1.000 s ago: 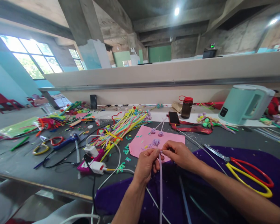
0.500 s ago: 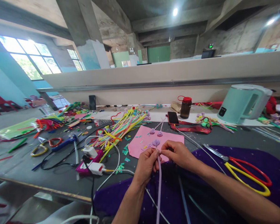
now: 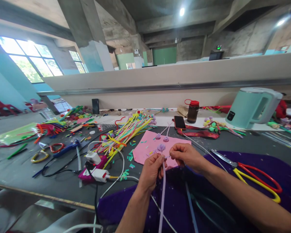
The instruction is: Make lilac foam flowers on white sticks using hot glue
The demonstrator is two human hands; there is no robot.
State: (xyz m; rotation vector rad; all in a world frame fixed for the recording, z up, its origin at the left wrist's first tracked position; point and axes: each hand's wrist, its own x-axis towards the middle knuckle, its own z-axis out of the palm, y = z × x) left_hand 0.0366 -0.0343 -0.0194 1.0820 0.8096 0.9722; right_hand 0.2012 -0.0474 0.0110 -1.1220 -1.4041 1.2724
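Cluttered with craft scraps, the dark worktable (image 3: pixel 26 168) is lying under both hands. Left hand (image 3: pixel 151 171) is pinching the long lilac pipe cleaner (image 3: pixel 162 197) near its top, while right hand (image 3: pixel 186 155) is gripping its tip just right, above the pink foam sheet (image 3: pixel 145 150).

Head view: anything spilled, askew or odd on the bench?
Yes. Small green scraps lie scattered over the dark table beside the pink sheet, and cables tangle around a white plug. The scissors lie open on the purple cloth.
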